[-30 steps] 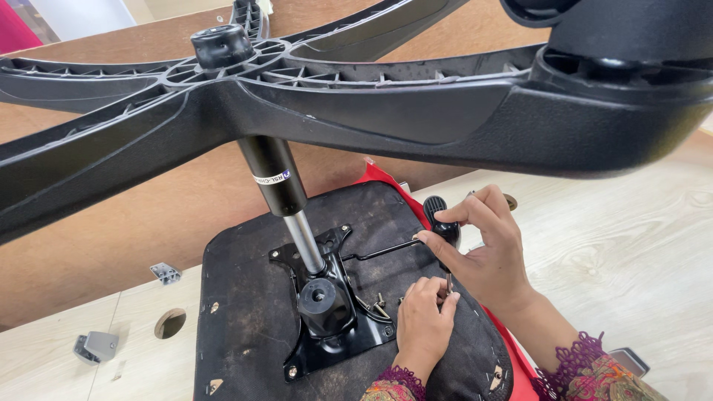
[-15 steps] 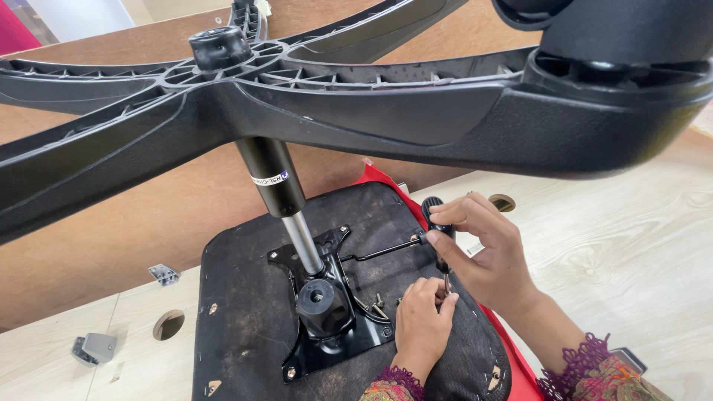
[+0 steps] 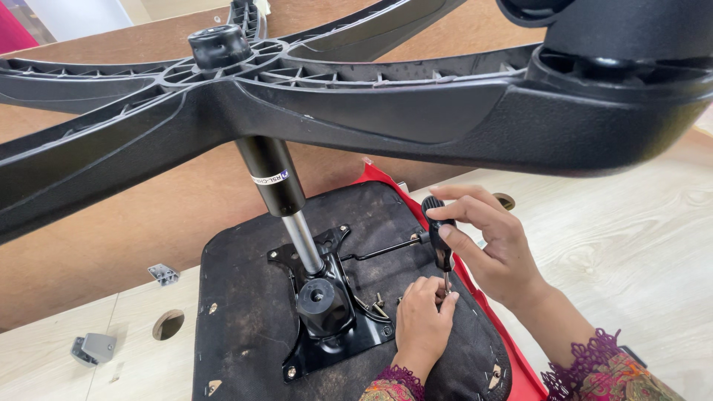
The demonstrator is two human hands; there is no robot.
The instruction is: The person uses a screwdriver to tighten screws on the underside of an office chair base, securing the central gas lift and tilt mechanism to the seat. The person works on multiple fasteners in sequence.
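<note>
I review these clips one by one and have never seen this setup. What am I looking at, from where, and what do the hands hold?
The camera sits on the person's head, looking down. An office chair lies upside down: its black star base fills the top, and the gas column runs down to a black metal plate on the seat underside. The right hand holds a black-handled screwdriver upright; the left hand steadies its tip near the plate. All rests on a pale wooden bench, with small grey brackets at left.

A black star base (image 3: 356, 96) and black seat underside (image 3: 245, 334) are seen. The seat edge (image 3: 520, 371) is coloured red. The sleeve (image 3: 609, 375) is patterned with flowers and trimmed in purple lace.
</note>
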